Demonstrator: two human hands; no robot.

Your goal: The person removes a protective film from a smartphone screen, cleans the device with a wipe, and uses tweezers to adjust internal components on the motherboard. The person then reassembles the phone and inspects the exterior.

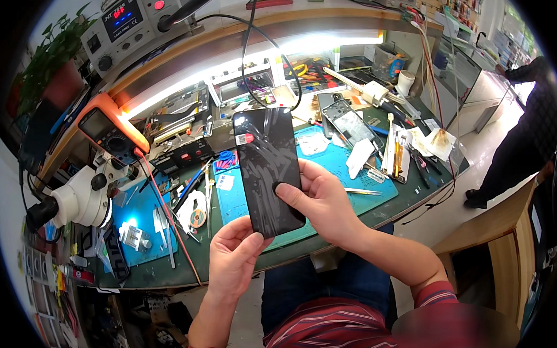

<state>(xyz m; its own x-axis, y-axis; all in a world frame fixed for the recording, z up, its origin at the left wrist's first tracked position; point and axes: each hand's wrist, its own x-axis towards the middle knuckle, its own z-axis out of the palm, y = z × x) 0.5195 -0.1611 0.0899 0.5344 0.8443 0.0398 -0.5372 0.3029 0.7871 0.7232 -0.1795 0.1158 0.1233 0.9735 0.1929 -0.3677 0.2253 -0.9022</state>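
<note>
A black phone screen (267, 173) with wrinkled clear film and a small red-and-white sticker is held upright above the workbench, its glossy face toward me. My left hand (236, 255) pinches its lower left corner between thumb and fingers. Around its right edge my right hand (320, 203) is closed, the thumb lying on the face and the other fingers partly hidden behind. Below it lies a blue work mat (363, 201). Beyond, to the right, rests an opened phone frame (354, 124).
An orange multimeter (111, 131) and a white microscope (78, 198) stand at the left. Tweezers and thin tools (166, 231) lie on the left mat. A rework station (133, 28) sits on the shelf above. Red cables hang at the right; a person (528, 127) stands beyond the bench.
</note>
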